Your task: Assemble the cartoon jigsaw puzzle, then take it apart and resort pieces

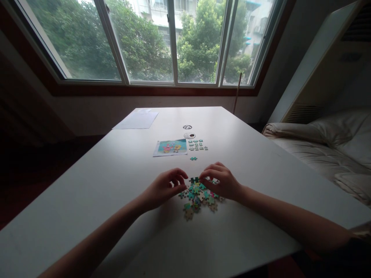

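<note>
A loose heap of jigsaw puzzle pieces [199, 196], mostly green and teal with some tan backs showing, lies on the white table. Over its right side, my right hand [222, 181] pinches a dark green puzzle piece [194, 180] between thumb and fingers. My left hand [168, 186] is at the heap's left edge, fingers curled and thumb apart, with nothing visible between them. Beyond the hands, a single teal puzzle piece [193, 158] lies apart. Several more sorted pieces [196, 145] sit in short rows beside a colourful cartoon picture sheet [172, 147].
Two small round items [189, 136] lie behind the picture sheet. White paper [136, 119] rests at the table's far left corner. The white table [116, 181] reaches toward a window [145, 46]. A pale sofa [313, 150] stands on the right, near a thin stick [237, 92].
</note>
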Demonstrator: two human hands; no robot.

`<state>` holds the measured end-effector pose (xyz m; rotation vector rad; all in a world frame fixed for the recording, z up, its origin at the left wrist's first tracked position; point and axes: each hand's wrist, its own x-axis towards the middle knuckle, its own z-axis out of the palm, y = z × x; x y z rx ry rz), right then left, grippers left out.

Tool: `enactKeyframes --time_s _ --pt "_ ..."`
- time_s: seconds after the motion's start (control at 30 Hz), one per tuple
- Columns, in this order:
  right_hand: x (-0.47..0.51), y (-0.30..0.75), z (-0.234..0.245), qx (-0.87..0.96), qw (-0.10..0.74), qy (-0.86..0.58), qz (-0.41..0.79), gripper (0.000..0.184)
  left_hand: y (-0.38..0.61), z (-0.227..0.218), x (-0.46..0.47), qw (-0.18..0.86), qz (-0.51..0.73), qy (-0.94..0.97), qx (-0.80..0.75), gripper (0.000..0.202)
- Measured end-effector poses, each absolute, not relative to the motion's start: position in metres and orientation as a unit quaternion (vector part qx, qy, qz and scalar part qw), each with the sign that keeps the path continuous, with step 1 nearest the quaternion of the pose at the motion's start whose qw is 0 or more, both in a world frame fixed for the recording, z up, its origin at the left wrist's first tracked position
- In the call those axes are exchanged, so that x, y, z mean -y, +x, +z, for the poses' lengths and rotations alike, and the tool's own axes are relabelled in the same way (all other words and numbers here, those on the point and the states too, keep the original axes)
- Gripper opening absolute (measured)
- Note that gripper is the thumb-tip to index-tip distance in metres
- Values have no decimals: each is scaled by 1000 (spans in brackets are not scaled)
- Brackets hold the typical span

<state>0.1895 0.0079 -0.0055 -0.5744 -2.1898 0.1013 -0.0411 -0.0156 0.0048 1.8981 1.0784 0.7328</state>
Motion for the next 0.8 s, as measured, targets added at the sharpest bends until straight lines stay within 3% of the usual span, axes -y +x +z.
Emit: enactKeyframes --time_s 0.1,0.23,0.53,0.8 --pt "-12 195 -4 861 447 -238 37 4 -49 7 14 296 242 816 -434 14" --pt "-19 201 -5 841 477 -255 30 2 -57 6 12 229 173 865 -412 14" --pt "-21 202 -6 840 473 -265 31 4 -58 6 12 202 135 886 -395 15" --pt "-47 205 -11 833 386 -370 143 10 -55 9 15 212 117 878 -413 15"
